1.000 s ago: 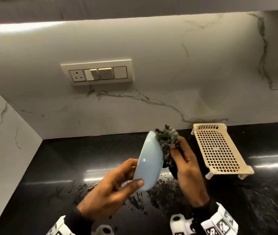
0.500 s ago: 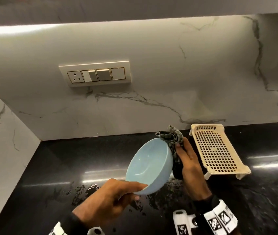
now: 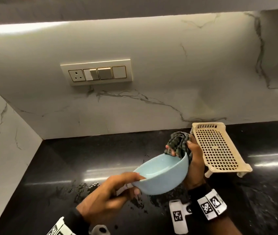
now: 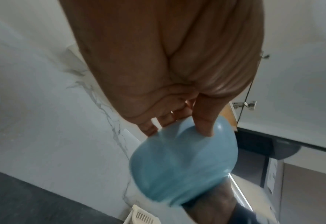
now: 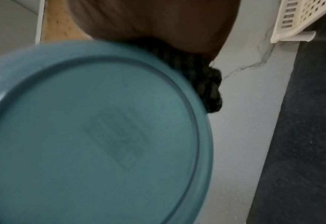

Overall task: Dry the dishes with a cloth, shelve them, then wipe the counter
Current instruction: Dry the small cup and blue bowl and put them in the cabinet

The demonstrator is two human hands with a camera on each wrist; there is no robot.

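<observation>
Tilted on edge a second ago, the bowl point(image 3: 162, 173) has swung round in my grip until its mouth faces up and away from me, above the wet patch near the front edge of the worktop point(image 3: 67, 167). My left hand point(image 3: 107, 195) pinches the near rim, thumb inside and fingers curled underneath. My right hand point(image 3: 193, 158) clutches the bunched cloth point(image 3: 177, 144) at the far rim, part of it dipping just inside. So the unwiped hollow lies straight below and toward me from those cloth fingers, and I judge the right hand is the one to press down into it. Beside that hand, by the back edge, stands the cream rack point(image 3: 218, 150).
</observation>
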